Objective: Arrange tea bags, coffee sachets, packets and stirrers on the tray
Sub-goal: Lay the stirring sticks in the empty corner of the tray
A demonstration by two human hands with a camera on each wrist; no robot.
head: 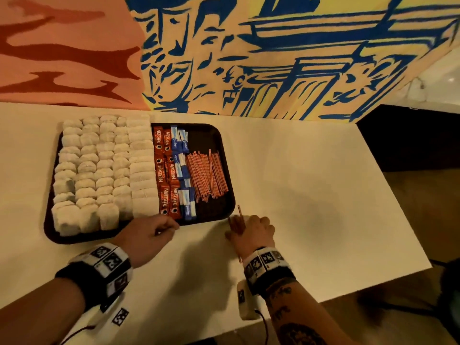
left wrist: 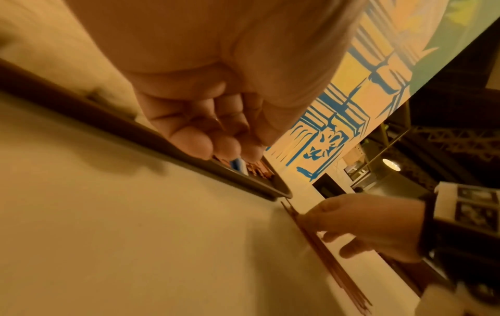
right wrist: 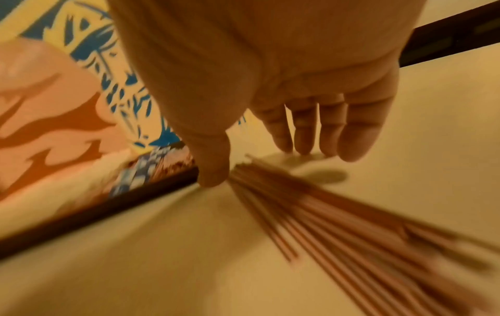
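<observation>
A dark tray (head: 225, 155) carries rows of white tea bags (head: 99, 170), red coffee sachets (head: 165, 170), blue-and-white packets (head: 183, 175) and a pile of orange stirrers (head: 206, 175). A loose bunch of stirrers (head: 236, 221) (right wrist: 338, 213) lies on the table by the tray's front right corner. My right hand (head: 249, 227) (right wrist: 259, 164) hovers over that bunch, thumb on one side and straight fingers on the other, tips at the table. My left hand (head: 169, 227) (left wrist: 227, 145) rests loosely curled fingertips on the tray's front rim (left wrist: 81, 102); I see nothing in it.
The white table (head: 298, 183) stretches bare to the right of the tray and ends in a slanted right edge. A painted orange and blue wall panel (head: 273, 58) stands right behind the tray. Dark furniture (head: 410, 140) sits beyond the table's far right corner.
</observation>
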